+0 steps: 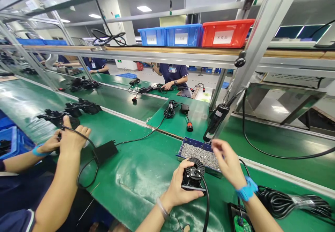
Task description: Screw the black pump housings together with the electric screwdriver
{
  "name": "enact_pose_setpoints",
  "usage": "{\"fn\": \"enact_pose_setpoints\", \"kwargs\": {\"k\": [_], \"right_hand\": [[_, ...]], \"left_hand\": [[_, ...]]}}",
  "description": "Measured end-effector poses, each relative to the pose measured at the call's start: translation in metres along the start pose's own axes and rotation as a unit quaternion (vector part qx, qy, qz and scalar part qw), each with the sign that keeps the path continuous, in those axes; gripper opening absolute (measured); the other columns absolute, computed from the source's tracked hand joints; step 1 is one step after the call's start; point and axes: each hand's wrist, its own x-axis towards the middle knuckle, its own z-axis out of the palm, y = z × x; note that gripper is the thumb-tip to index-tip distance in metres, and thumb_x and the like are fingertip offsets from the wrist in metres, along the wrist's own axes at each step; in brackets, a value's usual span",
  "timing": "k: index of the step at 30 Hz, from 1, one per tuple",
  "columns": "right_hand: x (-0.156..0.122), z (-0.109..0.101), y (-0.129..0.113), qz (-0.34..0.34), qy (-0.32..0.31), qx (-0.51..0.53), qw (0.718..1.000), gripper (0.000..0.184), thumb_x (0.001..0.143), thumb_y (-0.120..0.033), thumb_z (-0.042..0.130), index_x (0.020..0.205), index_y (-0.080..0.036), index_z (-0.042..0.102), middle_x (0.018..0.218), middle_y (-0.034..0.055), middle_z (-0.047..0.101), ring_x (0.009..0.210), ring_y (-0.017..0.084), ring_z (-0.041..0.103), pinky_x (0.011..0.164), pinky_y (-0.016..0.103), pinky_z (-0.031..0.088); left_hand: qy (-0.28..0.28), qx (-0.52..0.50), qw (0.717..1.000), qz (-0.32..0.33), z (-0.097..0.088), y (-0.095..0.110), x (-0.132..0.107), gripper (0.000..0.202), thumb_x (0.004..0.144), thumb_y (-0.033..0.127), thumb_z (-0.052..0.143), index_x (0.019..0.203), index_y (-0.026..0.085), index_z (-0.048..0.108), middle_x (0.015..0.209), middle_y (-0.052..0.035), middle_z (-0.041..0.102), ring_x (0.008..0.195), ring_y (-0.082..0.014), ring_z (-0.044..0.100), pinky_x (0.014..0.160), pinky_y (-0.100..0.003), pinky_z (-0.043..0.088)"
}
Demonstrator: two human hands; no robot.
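My left hand (180,186) grips the black lamp housing (193,176); my right hand (229,162) hovers open-fingered over the screw tray (200,152).

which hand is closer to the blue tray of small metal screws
Right. The right hand hovers over the blue tray of small metal screws, fingertips just above it; the left hand sits just in front, gripping a round black lamp.
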Motion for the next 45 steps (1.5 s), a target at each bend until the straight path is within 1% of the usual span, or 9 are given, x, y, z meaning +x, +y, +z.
{"fn": "enact_pose_setpoints", "kwargs": {"k": [3,7,12,17,20,23,30,37,45], "right_hand": [[0.047,-0.001,0.002,-0.04,0.068,0.029,0.996,0.064,0.089,-0.05,0.053,0.143,-0.017,0.041,0.145,0.0192,0.053,0.134,0.03,0.051,0.113,0.051,0.042],[0.08,0.0,-0.006,-0.056,0.043,0.082,0.994,0.054,0.08,-0.051,0.068,0.123,-0.021,0.055,0.111,0.0097,0.07,0.103,0.026,0.065,0.101,0.045,0.051],[0.055,-0.011,-0.039,-0.014,0.077,0.174,0.982,0.049,0.069,-0.045,0.076,0.109,-0.022,0.061,0.079,-0.0008,0.063,0.065,0.015,0.058,0.066,0.034,0.055],[0.023,-0.031,-0.103,-0.011,0.07,0.298,0.952,0.05,0.067,-0.041,0.082,0.111,-0.026,0.064,0.068,-0.0045,0.064,0.055,0.013,0.06,0.057,0.029,0.056],[0.017,-0.033,-0.141,-0.052,0.027,0.401,0.914,0.052,0.068,-0.063,0.079,0.1,-0.024,0.069,0.052,-0.0063,0.056,0.043,0.01,0.05,0.044,0.024,0.048],[0.017,-0.026,-0.16,-0.06,-0.015,0.436,0.898,0.076,0.07,-0.09,0.052,0.094,-0.021,0.073,0.046,-0.0032,0.056,0.036,0.012,0.048,0.038,0.025,0.044],[0.019,-0.003,-0.156,-0.069,-0.055,0.431,0.898,0.082,0.073,-0.093,0.042,0.093,-0.019,0.072,0.046,-0.002,0.058,0.034,0.012,0.048,0.036,0.025,0.041],[0.008,0.004,-0.155,-0.065,-0.101,0.419,0.9,0.077,0.073,-0.092,0.046,0.094,-0.022,0.073,0.051,0.0003,0.061,0.036,0.012,0.049,0.036,0.026,0.04],[-0.001,0.011,-0.153,-0.055,-0.092,0.442,0.891,0.075,0.071,-0.092,0.05,0.093,-0.025,0.074,0.052,0.0003,0.06,0.037,0.012,0.048,0.035,0.024,0.035]], "left_hand": [[-0.002,0.001,1.0,-0.029,-0.001,-0.001,0.0,0.083,0.058,0.047,0.092,0.127,0.022,0.053,0.126,-0.0131,0.063,0.118,-0.0342,0.063,0.108,-0.048,0.047],[-0.002,-0.002,0.999,-0.04,-0.001,0.0,0.001,0.08,0.057,0.046,0.091,0.124,0.022,0.054,0.123,-0.0114,0.065,0.107,-0.0299,0.067,0.099,-0.042,0.052],[-0.011,-0.013,0.999,-0.031,0.0,0.005,0.005,0.077,0.059,0.045,0.09,0.122,0.021,0.053,0.107,-0.0085,0.067,0.09,-0.0247,0.068,0.086,-0.036,0.054],[-0.008,-0.021,0.999,-0.025,0.0,0.004,0.006,0.075,0.059,0.041,0.089,0.122,0.021,0.054,0.108,-0.0074,0.067,0.089,-0.0235,0.068,0.083,-0.035,0.054],[-0.005,-0.016,1.0,0.001,-0.001,0.001,0.005,0.074,0.06,0.038,0.088,0.123,0.022,0.054,0.102,-0.0048,0.069,0.086,-0.0228,0.068,0.081,-0.035,0.055],[0.003,0.01,0.999,0.031,-0.003,-0.001,0.006,0.073,0.061,0.038,0.088,0.123,0.022,0.054,0.109,-0.0062,0.069,0.095,-0.0255,0.069,0.089,-0.039,0.054],[0.01,0.004,0.998,0.066,-0.003,-0.002,0.008,0.071,0.064,0.044,0.087,0.123,0.023,0.054,0.111,-0.0059,0.067,0.089,-0.0218,0.068,0.081,-0.035,0.056],[0.006,0.005,0.998,0.069,-0.001,-0.005,0.005,0.073,0.066,0.046,0.087,0.126,0.022,0.054,0.114,-0.0087,0.067,0.095,-0.0247,0.069,0.086,-0.038,0.056],[0.028,0.024,0.995,0.092,-0.001,-0.01,0.002,0.075,0.067,0.052,0.086,0.128,0.024,0.054,0.122,-0.01,0.066,0.101,-0.0274,0.07,0.092,-0.042,0.057]]}}
